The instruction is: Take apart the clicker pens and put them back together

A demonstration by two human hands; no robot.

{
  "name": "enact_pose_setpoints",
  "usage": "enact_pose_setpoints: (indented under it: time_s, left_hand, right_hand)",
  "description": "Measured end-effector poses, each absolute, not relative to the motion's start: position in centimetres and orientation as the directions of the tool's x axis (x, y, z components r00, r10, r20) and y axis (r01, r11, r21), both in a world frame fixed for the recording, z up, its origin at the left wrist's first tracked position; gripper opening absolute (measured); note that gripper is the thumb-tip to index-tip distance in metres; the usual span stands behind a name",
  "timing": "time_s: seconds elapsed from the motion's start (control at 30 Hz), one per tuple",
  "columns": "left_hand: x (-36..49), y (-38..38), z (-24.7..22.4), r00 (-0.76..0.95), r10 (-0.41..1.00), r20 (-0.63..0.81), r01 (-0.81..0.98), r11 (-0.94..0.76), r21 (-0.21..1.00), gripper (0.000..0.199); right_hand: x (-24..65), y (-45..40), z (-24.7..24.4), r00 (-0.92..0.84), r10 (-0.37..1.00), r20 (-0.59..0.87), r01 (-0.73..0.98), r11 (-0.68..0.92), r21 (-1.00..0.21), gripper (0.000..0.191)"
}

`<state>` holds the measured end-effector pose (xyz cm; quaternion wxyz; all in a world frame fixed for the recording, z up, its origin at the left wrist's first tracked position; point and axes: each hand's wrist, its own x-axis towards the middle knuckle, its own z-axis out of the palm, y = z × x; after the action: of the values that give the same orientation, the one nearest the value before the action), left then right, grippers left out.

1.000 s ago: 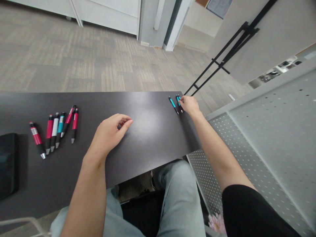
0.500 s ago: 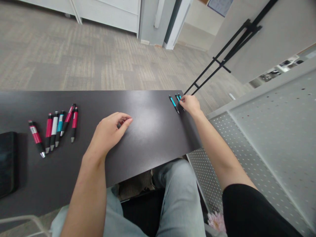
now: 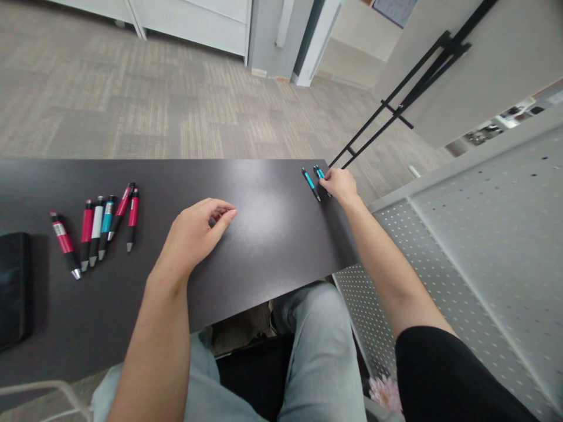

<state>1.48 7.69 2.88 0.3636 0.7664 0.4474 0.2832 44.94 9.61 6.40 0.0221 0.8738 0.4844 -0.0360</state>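
At the far right corner of the dark table (image 3: 264,258), my right hand (image 3: 339,184) pinches a blue pen (image 3: 319,172) between thumb and fingertips. Its lower part is mostly hidden by the fingers, and another blue pen seems to lie right against it, though the two are hard to tell apart. Just left of them, a separate blue pen (image 3: 310,183) lies slanted. My left hand (image 3: 200,228) rests on the middle of the table, fingers curled and thumb tip close to the index finger, with nothing seen in it.
On the left lie several thick pens: red pens (image 3: 87,228), a white pen (image 3: 96,225) and a blue-and-black pen (image 3: 107,220). A black case (image 3: 15,287) sits at the left edge. A grey perforated panel (image 3: 461,258) stands beside the table's right end.
The pen at my right fingertips has shifted slightly left, closing the gap to the pen beside it. My left hand stays in place.
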Motion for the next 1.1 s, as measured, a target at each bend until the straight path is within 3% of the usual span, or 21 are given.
enact_pose_setpoints:
  time_s: [0.27,0.57,1.1]
  left_hand:
    - [1.5,7.8,2.6,0.441,0.890,0.110,0.485,-0.340,0.805,0.031]
    - [1.4,7.7,2.8,0.434,0.895,0.103,0.487,-0.329,0.809,0.031]
    - [1.3,7.7,2.8,0.432,0.895,0.114,0.496,-0.341,0.799,0.030]
  right_hand:
    - [45.2,9.5,6.8,0.543,0.838,-0.047,0.837,-0.545,-0.048,0.023]
    - [45.7,8.9,6.7,0.540,0.838,-0.079,0.831,-0.546,-0.111,0.015]
    - [46.2,9.4,6.6,0.536,0.841,-0.069,0.835,-0.540,-0.104,0.025]
